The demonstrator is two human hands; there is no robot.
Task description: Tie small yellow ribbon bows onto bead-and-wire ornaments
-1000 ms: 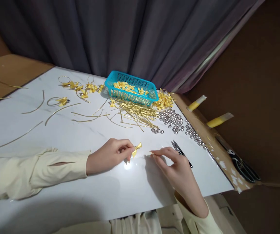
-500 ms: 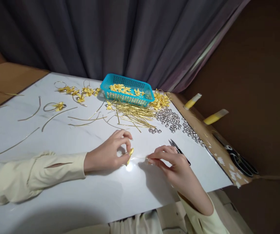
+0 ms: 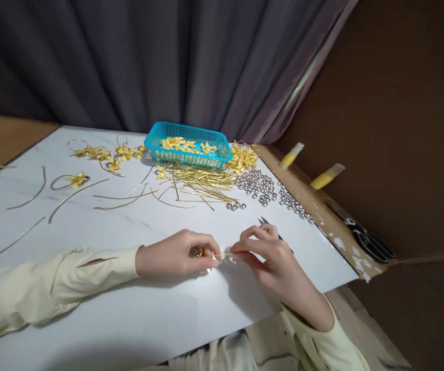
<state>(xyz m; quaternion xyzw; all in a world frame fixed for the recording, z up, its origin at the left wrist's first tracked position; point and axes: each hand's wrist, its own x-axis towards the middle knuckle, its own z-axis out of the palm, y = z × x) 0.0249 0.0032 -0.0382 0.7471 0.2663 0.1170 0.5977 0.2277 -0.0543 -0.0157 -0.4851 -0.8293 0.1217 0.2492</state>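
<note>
Since a moment ago your hands have drawn together and the yellow bow (image 3: 200, 252) has sunk from open sight into your left hand's curl. In the head view, your left hand (image 3: 175, 255) rests on the white table (image 3: 129, 309) near the middle of its near edge, fingers closed around the bow, only a speck of it showing. Your right hand (image 3: 272, 255) pinches a thin gold wire (image 3: 226, 254) at its fingertips, almost touching the left. Small snips (image 3: 263, 222) lie just behind your right hand. Toward the far edge stands a blue basket (image 3: 187, 154), with gold wire strips (image 3: 202, 180) and silver beads (image 3: 256, 184) before it.
</note>
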